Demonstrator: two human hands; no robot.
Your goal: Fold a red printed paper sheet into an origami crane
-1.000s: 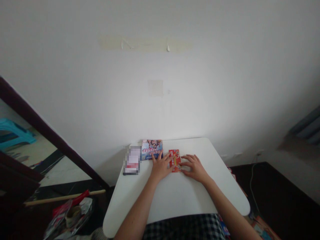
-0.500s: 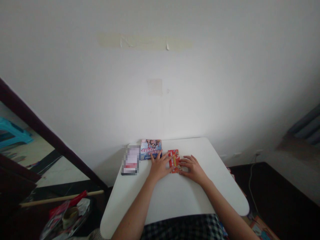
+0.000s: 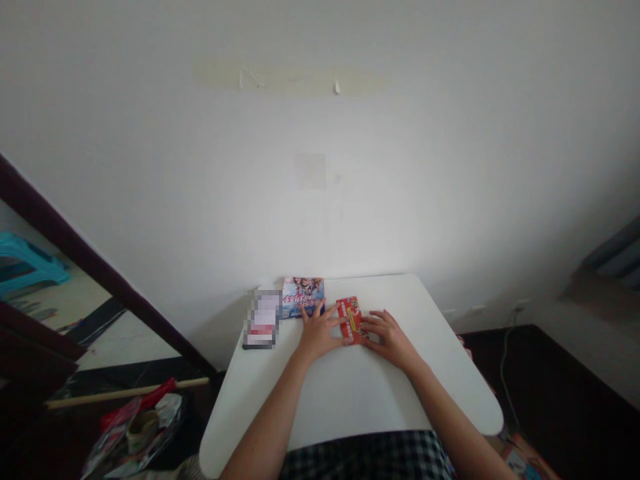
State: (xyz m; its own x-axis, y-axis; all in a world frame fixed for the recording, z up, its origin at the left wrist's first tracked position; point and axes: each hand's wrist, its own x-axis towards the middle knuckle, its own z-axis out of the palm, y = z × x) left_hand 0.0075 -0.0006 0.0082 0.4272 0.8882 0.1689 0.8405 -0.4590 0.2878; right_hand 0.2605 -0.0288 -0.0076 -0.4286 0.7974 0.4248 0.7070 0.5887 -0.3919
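A small red printed card or packet (image 3: 353,319) lies flat on the white table (image 3: 360,393), between my two hands. My left hand (image 3: 320,333) is open, its fingers spread. Its thumb and a finger reach the red piece's left side, while other fingertips rest at the lower edge of a blue printed booklet or packet (image 3: 300,293). My right hand (image 3: 390,338) is open too, fingers slightly bent, with fingertips at the red piece's right edge. Neither hand lifts anything.
A phone-like device (image 3: 263,319), blurred by pixels, lies left of the blue piece. The wall (image 3: 320,227) stands behind the table. On the floor at left are a bag of items (image 3: 143,427) and a wooden stick (image 3: 125,395). A cable (image 3: 505,373) hangs at right.
The red piece appears tilted slightly more, its top leaning left. Both hands keep nearly the same pose beside it. The whole view has shifted a little.
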